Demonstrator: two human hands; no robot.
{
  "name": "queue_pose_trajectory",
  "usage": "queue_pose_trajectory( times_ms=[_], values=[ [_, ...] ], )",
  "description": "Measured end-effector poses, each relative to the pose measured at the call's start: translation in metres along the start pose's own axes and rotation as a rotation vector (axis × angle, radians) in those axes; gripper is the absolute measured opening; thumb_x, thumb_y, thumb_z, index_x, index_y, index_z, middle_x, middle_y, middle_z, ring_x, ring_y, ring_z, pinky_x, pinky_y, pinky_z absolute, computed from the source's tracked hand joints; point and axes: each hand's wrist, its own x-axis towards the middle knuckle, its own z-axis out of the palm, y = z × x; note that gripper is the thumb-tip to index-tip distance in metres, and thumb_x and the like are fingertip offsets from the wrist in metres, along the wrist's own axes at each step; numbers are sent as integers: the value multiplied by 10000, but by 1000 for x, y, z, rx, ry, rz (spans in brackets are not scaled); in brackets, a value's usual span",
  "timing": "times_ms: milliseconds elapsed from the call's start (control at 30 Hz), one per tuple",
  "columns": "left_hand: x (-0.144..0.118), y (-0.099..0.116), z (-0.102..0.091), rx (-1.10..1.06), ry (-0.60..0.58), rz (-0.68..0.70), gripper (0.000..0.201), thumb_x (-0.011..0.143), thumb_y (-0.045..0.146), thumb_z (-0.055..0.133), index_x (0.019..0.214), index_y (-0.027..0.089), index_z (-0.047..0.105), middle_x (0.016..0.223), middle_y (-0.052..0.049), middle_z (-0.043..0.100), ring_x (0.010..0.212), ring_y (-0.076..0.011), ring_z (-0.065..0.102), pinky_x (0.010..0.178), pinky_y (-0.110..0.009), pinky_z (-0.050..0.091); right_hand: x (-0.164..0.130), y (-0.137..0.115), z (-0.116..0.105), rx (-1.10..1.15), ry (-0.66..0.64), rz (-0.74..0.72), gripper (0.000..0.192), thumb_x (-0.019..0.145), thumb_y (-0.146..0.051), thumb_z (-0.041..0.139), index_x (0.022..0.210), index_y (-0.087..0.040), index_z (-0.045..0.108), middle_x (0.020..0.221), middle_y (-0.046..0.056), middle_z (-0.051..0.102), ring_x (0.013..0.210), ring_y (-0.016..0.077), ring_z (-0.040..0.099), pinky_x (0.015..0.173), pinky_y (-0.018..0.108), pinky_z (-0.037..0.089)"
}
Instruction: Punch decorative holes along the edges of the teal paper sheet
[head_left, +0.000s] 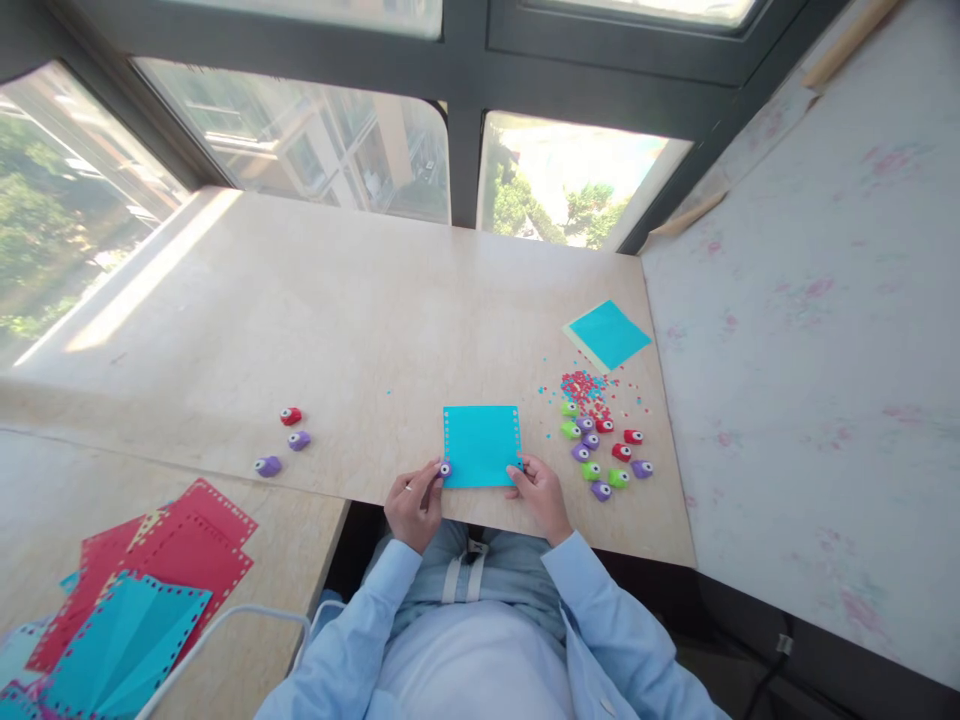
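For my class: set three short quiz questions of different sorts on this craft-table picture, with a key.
1. True or false: the left hand holds a small punch at the blue sheet.
2. Which edges of that sheet already show punched holes?
A. left and right
B. near only
C. none
3. Fill in: the right hand rests on the sheet's near ____ corner.

Key: 1 true; 2 A; 3 right.
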Motion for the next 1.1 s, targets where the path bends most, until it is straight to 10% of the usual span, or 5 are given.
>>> queue_pose_trajectory(
  times_ms=[567,1100],
  values=[
    [35,-1,-21,-193,-321,-36,243,880,383,555,1039,269,699,1102,-42,707,942,-191,634,871,-373,512,1,-6,1,19,-21,-24,463,663,-543,703,944,-177,662,824,40,679,725,204,606,555,326,596],
    [48,-14,-32,-464,-409,-355,538,718,509,670,1115,150,615,961,-90,672,760,-166,650,718,-319,552,-2,-6,2,17,-14,-87,437,654,-518,704,905,-165,649,748,8,631,664,167,554,570,331,594]
  ],
)
